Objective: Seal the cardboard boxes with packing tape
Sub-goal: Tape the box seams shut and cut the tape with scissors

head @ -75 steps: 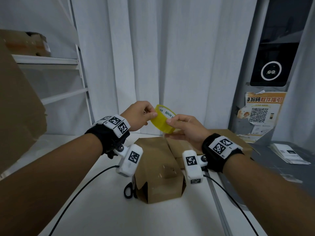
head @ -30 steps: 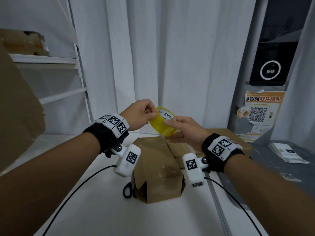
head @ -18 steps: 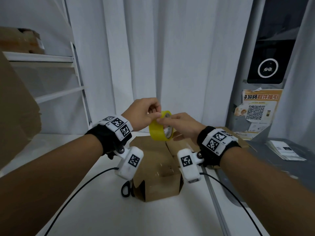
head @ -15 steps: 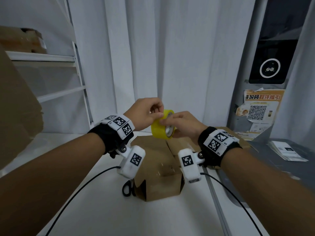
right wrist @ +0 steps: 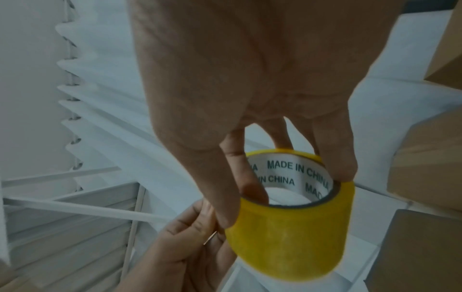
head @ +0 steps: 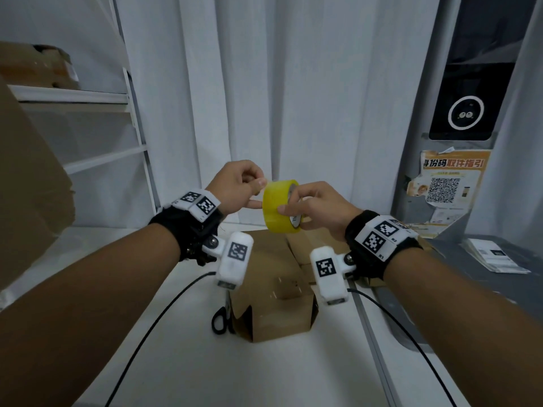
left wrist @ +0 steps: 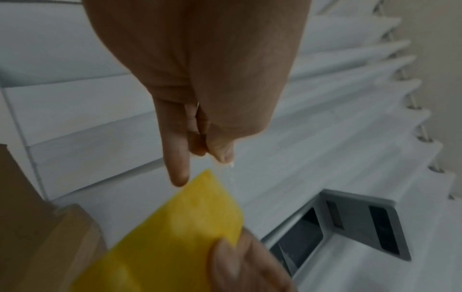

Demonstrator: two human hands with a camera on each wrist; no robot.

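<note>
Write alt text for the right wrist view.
The right hand grips a yellow packing tape roll, fingers hooked inside its core printed "MADE IN CHINA". The left hand pinches at the roll's edge from below; cardboard boxes lie at the right.

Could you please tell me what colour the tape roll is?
Yellow; the tape roll shows best in the right wrist view.
</note>
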